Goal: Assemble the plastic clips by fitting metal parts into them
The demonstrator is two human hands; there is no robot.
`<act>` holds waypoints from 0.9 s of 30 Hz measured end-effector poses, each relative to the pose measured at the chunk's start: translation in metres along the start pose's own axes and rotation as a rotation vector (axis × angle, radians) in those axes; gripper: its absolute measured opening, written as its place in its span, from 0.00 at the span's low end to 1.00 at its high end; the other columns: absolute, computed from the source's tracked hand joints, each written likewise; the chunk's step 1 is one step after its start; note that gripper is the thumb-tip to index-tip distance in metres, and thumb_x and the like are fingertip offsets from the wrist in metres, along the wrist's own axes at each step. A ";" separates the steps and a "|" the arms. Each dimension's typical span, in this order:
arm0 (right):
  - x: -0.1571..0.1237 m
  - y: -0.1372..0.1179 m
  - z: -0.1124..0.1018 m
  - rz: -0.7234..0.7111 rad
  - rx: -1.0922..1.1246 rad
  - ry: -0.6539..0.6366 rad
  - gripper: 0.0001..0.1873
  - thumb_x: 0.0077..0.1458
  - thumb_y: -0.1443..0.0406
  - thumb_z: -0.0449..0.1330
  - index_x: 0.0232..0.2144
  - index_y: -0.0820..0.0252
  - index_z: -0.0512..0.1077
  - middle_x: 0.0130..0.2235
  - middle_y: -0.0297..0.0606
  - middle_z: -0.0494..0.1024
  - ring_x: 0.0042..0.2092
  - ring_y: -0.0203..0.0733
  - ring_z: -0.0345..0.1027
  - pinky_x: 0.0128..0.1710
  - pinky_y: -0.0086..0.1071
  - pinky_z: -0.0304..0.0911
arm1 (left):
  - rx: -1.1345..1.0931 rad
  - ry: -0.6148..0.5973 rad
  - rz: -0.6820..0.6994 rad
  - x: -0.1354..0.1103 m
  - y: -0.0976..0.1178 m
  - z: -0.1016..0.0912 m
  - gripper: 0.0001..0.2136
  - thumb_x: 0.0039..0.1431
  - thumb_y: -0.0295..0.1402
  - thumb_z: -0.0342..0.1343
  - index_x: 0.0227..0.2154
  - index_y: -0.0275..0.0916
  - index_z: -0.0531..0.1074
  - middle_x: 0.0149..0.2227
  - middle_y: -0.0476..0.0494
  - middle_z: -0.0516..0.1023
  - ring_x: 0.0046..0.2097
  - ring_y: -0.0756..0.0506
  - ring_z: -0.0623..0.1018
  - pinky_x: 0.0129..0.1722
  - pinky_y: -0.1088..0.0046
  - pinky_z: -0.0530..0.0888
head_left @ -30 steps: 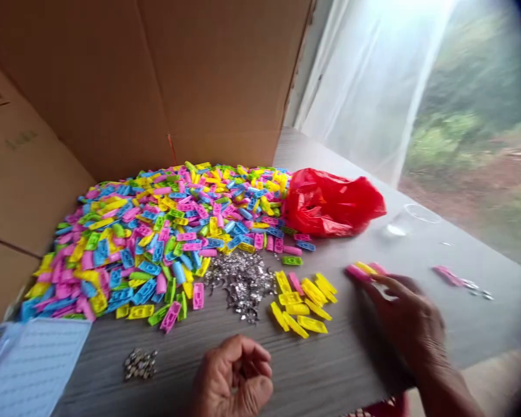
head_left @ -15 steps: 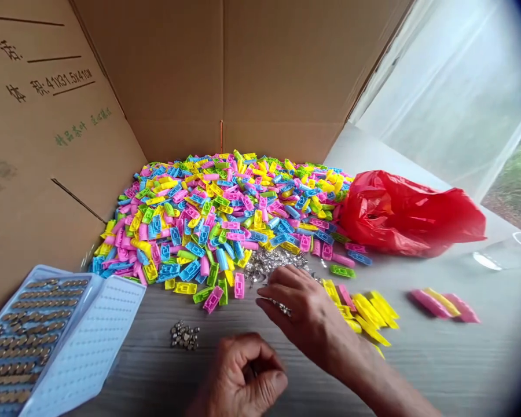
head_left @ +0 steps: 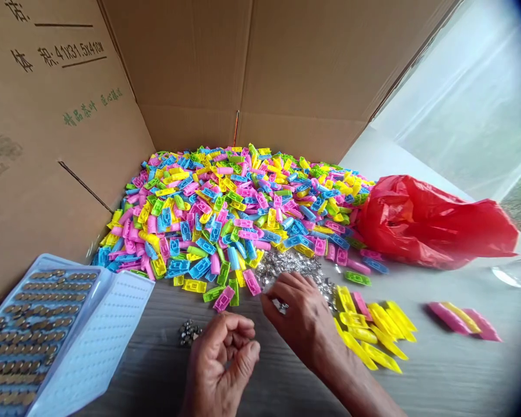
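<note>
1. Silver bits [head_left: 290,265] lie in a heap on the tabletop [head_left: 438,379], just in front of a big pile of bright plastic clips [head_left: 226,214].
2. Your right hand [head_left: 301,321] is right by that heap, with its fingers pinched close. You can't tell if it has a bit.
3. Your left hand [head_left: 219,362] is curled almost shut near small metal studs [head_left: 189,333]. It may hold something, but you can't tell.
4. You seem to be picking out silver bits. Next, it calls for a firm pinch.
5. Yellow clips [head_left: 369,330] lie beside your right hand, and a blue tray [head_left: 52,260] sits left.
6. The cardboard box wall [head_left: 47,156] reads "41X31.5X41CM" and has green Chinese writing.
</note>
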State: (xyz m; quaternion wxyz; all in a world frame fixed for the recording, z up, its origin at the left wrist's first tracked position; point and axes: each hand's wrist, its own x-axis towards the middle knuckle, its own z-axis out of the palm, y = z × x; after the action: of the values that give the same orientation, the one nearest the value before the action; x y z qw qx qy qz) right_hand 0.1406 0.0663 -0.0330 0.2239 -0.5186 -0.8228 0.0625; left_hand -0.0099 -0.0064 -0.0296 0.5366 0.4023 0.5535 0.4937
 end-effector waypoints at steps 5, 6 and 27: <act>-0.004 0.006 -0.009 -0.028 0.036 0.009 0.07 0.56 0.70 0.57 0.26 0.61 0.71 0.27 0.36 0.70 0.32 0.40 0.61 0.33 0.33 0.53 | 0.092 0.029 0.128 0.003 -0.009 -0.001 0.04 0.55 0.32 0.58 0.35 0.43 0.74 0.33 0.46 0.75 0.28 0.49 0.74 0.21 0.79 0.70; 0.000 0.007 -0.010 -0.053 0.033 -0.008 0.07 0.57 0.70 0.56 0.28 0.60 0.72 0.28 0.36 0.71 0.33 0.41 0.61 0.34 0.33 0.53 | 0.098 0.018 0.122 0.003 -0.009 -0.001 0.04 0.56 0.32 0.58 0.35 0.43 0.74 0.32 0.47 0.75 0.28 0.50 0.74 0.21 0.79 0.70; 0.025 0.001 -0.044 -0.316 0.116 -0.115 0.03 0.51 0.72 0.58 0.30 0.61 0.70 0.40 0.42 0.72 0.42 0.43 0.62 0.40 0.35 0.62 | -0.191 0.259 0.068 -0.002 0.011 0.015 0.10 0.47 0.36 0.66 0.34 0.43 0.78 0.28 0.49 0.78 0.27 0.51 0.72 0.23 0.81 0.69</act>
State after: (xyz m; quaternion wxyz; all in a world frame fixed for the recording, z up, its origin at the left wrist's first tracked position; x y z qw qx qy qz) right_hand 0.1517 0.0830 0.0133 0.2128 -0.3645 -0.9007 0.1034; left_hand 0.0046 -0.0044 -0.0171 0.4796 0.3010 0.5546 0.6097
